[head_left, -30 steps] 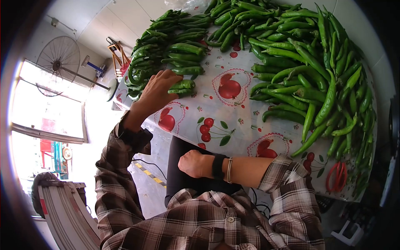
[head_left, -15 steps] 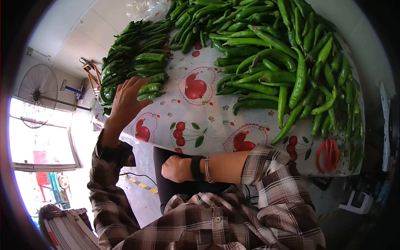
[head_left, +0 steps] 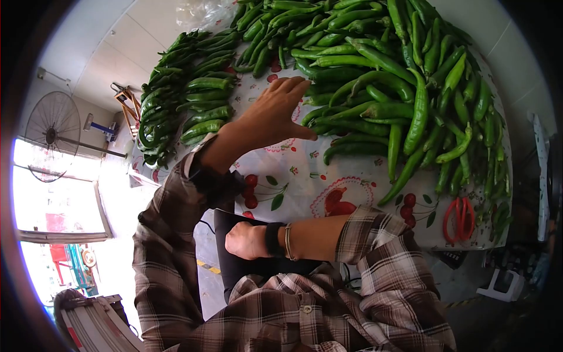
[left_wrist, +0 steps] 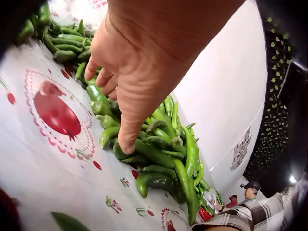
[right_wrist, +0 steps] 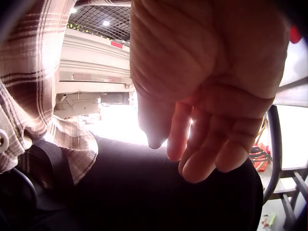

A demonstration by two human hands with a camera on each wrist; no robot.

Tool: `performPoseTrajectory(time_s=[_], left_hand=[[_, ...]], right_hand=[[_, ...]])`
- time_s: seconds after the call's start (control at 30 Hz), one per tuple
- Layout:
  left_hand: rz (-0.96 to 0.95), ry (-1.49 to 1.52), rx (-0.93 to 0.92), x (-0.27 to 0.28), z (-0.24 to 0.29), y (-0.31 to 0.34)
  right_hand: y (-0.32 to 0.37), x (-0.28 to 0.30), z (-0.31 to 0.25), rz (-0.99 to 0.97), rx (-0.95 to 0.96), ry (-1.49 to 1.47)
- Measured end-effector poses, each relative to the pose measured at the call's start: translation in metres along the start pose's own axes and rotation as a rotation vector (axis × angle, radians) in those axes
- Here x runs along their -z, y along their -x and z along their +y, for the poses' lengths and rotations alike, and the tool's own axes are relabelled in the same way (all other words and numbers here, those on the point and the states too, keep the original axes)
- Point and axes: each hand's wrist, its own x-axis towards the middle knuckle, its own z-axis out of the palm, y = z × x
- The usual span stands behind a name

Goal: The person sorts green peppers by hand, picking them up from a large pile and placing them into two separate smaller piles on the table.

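My left hand [head_left: 264, 114] reaches across the table with fingers and thumb spread, holding nothing. Its fingertips come close to the near edge of a big heap of long green peppers [head_left: 375, 110]. In the left wrist view, the thumb [left_wrist: 127, 139] overlaps several green peppers [left_wrist: 156, 153]. Neat rows of green peppers [head_left: 206, 111] lie to the left of that hand. Over the dark-trousered lap, my right hand [head_left: 246, 239] hangs loosely curled with nothing in it; the right wrist view shows its relaxed fingers [right_wrist: 199, 166] above the thigh.
A white tablecloth [head_left: 293, 196] printed with cherries and pomegranates covers the table. Red-handled scissors [head_left: 459, 220] lie at the near right corner. A clear plastic bag [head_left: 205, 13] sits at the far left, and a standing fan [head_left: 51, 136] is beyond the table's left side.
My left hand has left the pepper rows on the left and swung right to the big heap, its fingers spreading. The right hand stays over the lap. The head view has shifted too.
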Motion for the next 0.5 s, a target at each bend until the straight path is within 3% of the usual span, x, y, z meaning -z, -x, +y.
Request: performPoseTrajectory(time_s=[0.07,0.13,0.23,0.5], left_hand=[[0.002,-0.032,-0.027,-0.013,0.002,-0.012],[-0.133,-0.011,0.159,-0.010,0.011,-0.021],[-0.207,0.062,0.210,-0.001,0.017,-0.024],[-0.270,0.007,0.163,-0.008,0.017,-0.026]], right_hand=[[0.000,-0.001,0.000,0.000,-0.003,-0.012],[0.001,0.000,0.000,0.000,-0.006,-0.026],[0.003,0.005,-0.003,-0.026,-0.002,0.016],[0.004,0.008,-0.003,-0.035,-0.022,0.023]])
